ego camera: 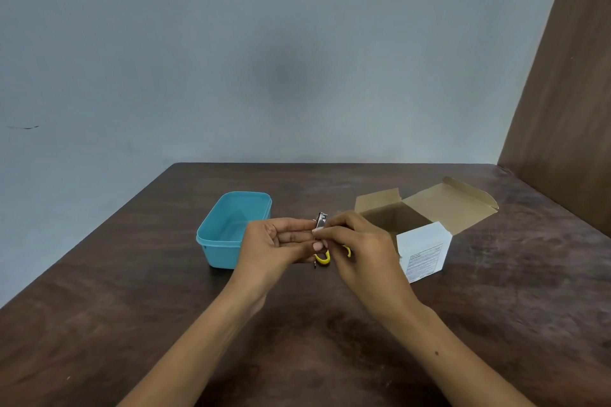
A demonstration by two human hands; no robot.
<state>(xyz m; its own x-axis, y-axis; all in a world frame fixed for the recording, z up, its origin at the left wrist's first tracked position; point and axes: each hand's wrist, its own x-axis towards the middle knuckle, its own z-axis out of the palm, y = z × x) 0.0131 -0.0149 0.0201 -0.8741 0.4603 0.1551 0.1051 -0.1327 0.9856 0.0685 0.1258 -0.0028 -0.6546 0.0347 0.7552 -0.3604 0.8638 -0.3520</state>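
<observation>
Roughly over the middle of the surface [158, 314], somewhat nearer its far edge than its near one, the two grips met around one small object. The left grip [274, 241] lay palm up, its fingers curled inward, and held a small metal clip [321, 221] whose silver end stood up above the fingertips. The right grip [360, 251] came in from the opposite side with its fingers bent and pinched the same clip just below that silver end. A yellow loop [323, 258] hung beneath the fingers, partly hidden by them. Whether it was joined to the clip could not be told. The clip was held up above the surface, between the two containers.

An open-topped blue tub [215, 251] stood toward the far left corner, just beside the left grip. An open cardboard box [426, 248], white on its outer side and with its brown flaps spread, stood toward the far right corner, partly behind the right grip. A grey wall [264, 43] rose behind the far edge, and a brown panel [568, 109] ran along the right edge.
</observation>
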